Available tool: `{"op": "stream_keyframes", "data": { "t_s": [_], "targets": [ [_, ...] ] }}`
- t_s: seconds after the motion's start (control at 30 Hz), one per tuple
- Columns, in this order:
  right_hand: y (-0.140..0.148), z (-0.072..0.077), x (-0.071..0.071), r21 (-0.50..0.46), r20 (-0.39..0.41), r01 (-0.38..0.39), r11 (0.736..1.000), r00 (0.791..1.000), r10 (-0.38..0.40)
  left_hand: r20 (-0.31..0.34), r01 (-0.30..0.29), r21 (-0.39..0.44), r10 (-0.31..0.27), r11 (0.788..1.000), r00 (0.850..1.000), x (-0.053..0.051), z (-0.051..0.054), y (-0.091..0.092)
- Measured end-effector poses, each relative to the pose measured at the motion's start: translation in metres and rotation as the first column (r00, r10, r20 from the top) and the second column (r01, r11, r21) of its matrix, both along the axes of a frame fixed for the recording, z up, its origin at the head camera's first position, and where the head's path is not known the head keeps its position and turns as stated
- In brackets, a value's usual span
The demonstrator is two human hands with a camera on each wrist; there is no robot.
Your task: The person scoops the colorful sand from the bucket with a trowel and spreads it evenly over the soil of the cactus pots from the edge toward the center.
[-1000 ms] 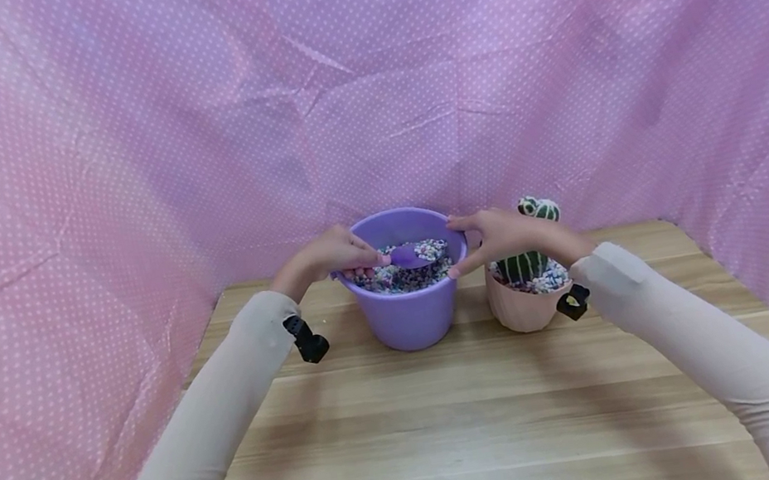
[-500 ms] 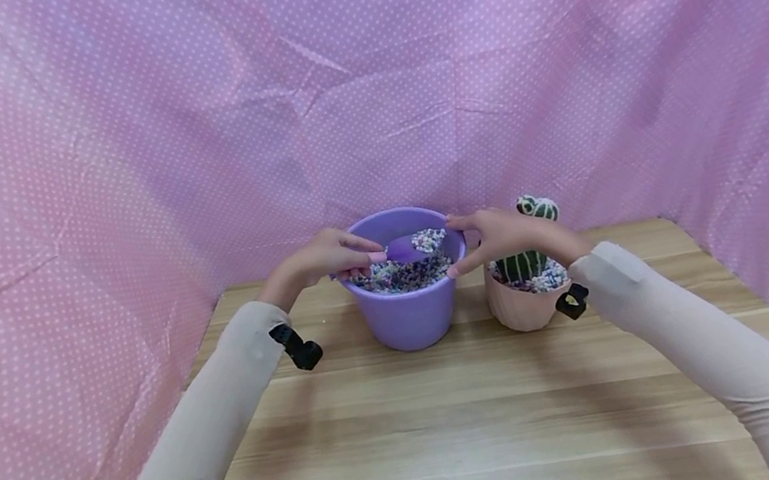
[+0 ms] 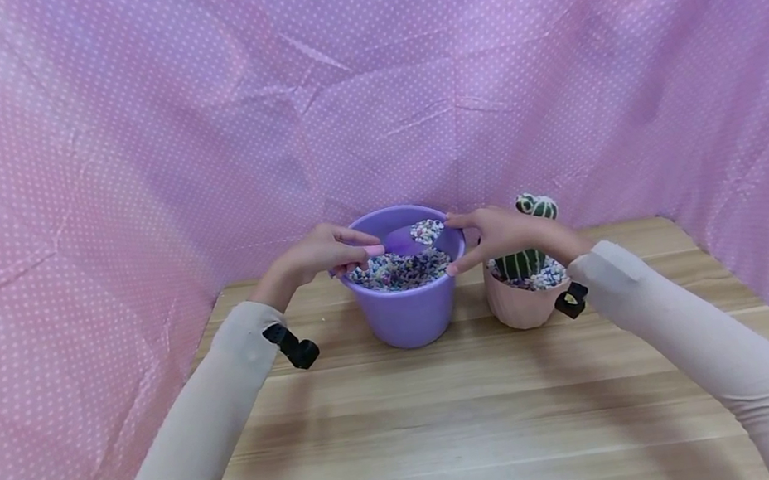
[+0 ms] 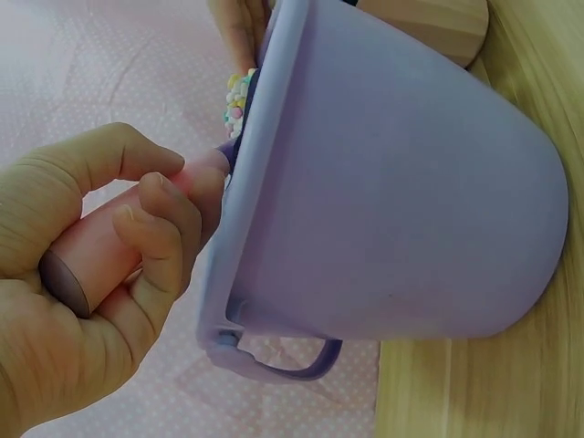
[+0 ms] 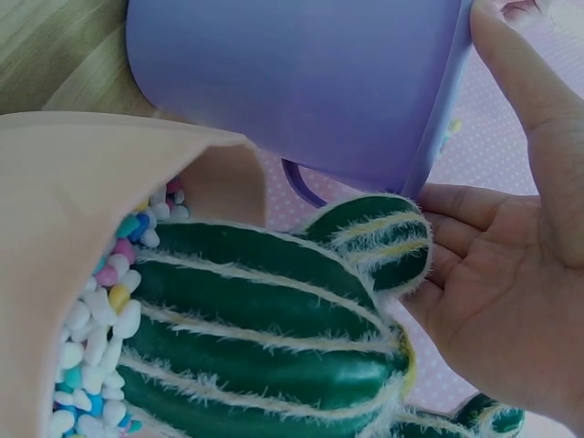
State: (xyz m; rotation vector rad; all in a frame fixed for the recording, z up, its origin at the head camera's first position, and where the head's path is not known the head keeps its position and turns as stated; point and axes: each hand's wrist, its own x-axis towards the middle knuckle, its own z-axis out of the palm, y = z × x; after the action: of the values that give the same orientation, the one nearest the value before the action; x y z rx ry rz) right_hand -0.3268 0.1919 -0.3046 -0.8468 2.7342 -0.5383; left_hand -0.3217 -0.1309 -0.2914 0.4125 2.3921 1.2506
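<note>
My left hand [image 3: 317, 252] grips the pink handle [image 4: 105, 245] of a small trowel with a purple blade [image 3: 398, 243]. Small multicoloured pebbles [image 3: 426, 232] lie on the blade's tip, above more pebbles [image 3: 401, 273] inside a purple bucket [image 3: 412, 321]. On the bucket's right side, my right hand [image 3: 504, 230] holds the rim, thumb nearer the front and fingers farther back. Beneath that wrist, a green ribbed cactus [image 5: 265, 315] stands in a peach pot [image 3: 523, 314] with coloured pebbles [image 5: 100, 338] around its base; the forearm partly hides it.
The bucket and pot stand side by side on a wood-grain table [image 3: 430, 434]. A pink dotted cloth [image 3: 366, 125] hangs behind and at both sides. The bucket's handle [image 4: 301, 365] hangs at its side.
The trowel has risen out of the pebbles with a load on its tip, and its blade has levelled. My left hand has shifted slightly up and left. The right hand stays on the rim.
</note>
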Motion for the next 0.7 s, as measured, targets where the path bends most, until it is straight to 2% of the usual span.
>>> {"op": "stream_keyframes", "data": {
  "t_s": [0.33, 0.57, 0.7],
  "targets": [
    [0.0006, 0.0004, 0.0022, -0.002, -0.020, 0.001, 1.000, 1.000, -0.001, -0.036, -0.007, 0.010, 0.007, 1.000, 0.999, 0.0021, 0.0030, -0.0045],
    [0.0009, 0.0004, 0.0037, -0.018, -0.021, -0.005, 1.000, 1.000, 0.005, -0.030, -0.024, 0.029, 0.025, 0.999, 0.999, 0.0051, 0.0059, -0.0080],
    [0.0031, 0.0044, 0.0074, -0.040, -0.008, -0.021, 0.999, 1.000, 0.020, -0.022, -0.013, 0.040, 0.014, 0.999, 1.000, 0.0060, 0.0077, -0.0090]
  ]
}}
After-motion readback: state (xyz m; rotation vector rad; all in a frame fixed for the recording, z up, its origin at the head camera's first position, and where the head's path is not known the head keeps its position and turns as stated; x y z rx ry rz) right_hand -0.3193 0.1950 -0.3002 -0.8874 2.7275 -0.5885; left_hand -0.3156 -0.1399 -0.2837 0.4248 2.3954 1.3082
